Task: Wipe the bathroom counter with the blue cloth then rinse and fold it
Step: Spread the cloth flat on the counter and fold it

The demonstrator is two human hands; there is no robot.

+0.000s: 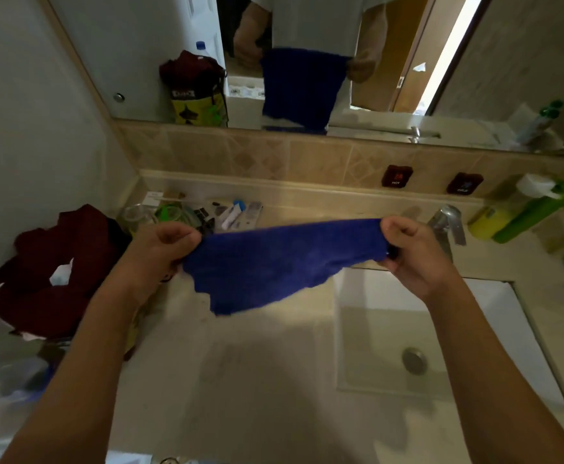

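Note:
The blue cloth [273, 262] hangs spread in the air above the beige counter [240, 380], just left of the sink. My left hand [160, 249] pinches its left top corner. My right hand [411, 252] pinches its right top corner. The top edge is stretched between the two hands and the lower part droops to a point. The mirror [139, 45] behind reflects the cloth hanging flat.
A white sink basin [391, 329] with a drain lies at the right, a chrome faucet [448, 222] behind it. Green and yellow bottles [521, 212] stand far right. A dark red garment [52, 272] and small toiletries [206, 212] crowd the left.

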